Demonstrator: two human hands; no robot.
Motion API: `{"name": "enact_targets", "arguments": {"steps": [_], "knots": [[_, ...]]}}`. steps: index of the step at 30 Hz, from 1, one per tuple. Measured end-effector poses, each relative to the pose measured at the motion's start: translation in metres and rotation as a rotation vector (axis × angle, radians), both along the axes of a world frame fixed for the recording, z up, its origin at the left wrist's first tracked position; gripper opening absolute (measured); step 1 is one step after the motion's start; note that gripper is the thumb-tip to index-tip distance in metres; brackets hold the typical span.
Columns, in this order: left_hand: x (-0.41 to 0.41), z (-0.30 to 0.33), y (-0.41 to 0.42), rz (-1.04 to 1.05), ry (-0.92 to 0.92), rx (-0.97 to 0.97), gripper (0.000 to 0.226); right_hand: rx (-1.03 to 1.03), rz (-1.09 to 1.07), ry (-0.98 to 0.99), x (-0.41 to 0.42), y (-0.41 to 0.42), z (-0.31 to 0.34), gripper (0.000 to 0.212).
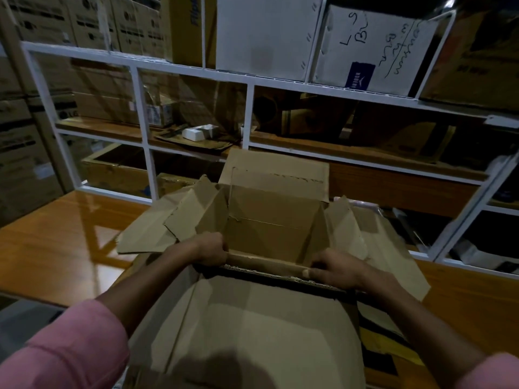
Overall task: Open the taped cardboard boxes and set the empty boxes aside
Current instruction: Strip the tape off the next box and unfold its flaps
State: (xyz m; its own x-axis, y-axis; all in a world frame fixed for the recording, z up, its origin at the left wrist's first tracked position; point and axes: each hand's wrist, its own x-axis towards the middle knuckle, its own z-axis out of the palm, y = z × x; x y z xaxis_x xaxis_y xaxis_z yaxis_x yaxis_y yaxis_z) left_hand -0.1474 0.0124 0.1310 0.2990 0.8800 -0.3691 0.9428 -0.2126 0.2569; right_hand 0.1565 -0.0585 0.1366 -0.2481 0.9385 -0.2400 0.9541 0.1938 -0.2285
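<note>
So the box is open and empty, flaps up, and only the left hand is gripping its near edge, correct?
Not quite. The head view shows both hands on the near edge of the open cardboard box: the left hand and the right hand each grip it. The rest holds: open, flaps up, nothing visible inside.

Cardboard box (269, 226): plain brown, open, empty inside, tilted with its opening toward the camera. Far flap upright, side flaps splayed outward with torn edges, near flap folded down. Lies on flattened cardboard (393, 248).
</note>
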Motion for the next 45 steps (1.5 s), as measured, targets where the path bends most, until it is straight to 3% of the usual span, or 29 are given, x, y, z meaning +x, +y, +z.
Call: {"name": "enact_targets", "arguments": {"steps": [5,9,14,18,22,25,35,45], "knots": [[0.003,0.001,-0.006,0.011,-0.037,0.096,0.02,0.031,-0.046,0.092,0.001,-0.002,-0.005,0.015],[0.002,0.002,-0.022,0.017,0.004,0.241,0.021,0.064,-0.06,0.185,-0.008,-0.004,-0.007,0.048],[0.022,0.003,-0.044,-0.07,-0.157,0.477,0.033,0.24,-0.124,0.242,-0.021,-0.011,-0.01,0.051],[0.048,-0.002,-0.059,-0.143,-0.218,0.555,0.05,0.448,-0.15,0.205,-0.029,-0.02,-0.01,0.045],[0.079,-0.004,-0.072,-0.234,-0.249,0.659,0.063,0.639,-0.234,0.074,-0.026,-0.033,-0.008,0.067],[0.11,-0.005,-0.082,-0.262,-0.276,0.651,0.068,0.715,-0.288,0.041,-0.014,-0.049,-0.011,0.071],[0.249,-0.005,-0.125,-0.458,-0.323,0.782,0.069,0.837,-0.623,0.037,0.097,-0.124,-0.02,0.067],[0.426,0.001,-0.206,-0.701,-0.315,0.766,0.073,0.858,-0.864,-0.019,0.282,-0.257,-0.035,0.074]]}}
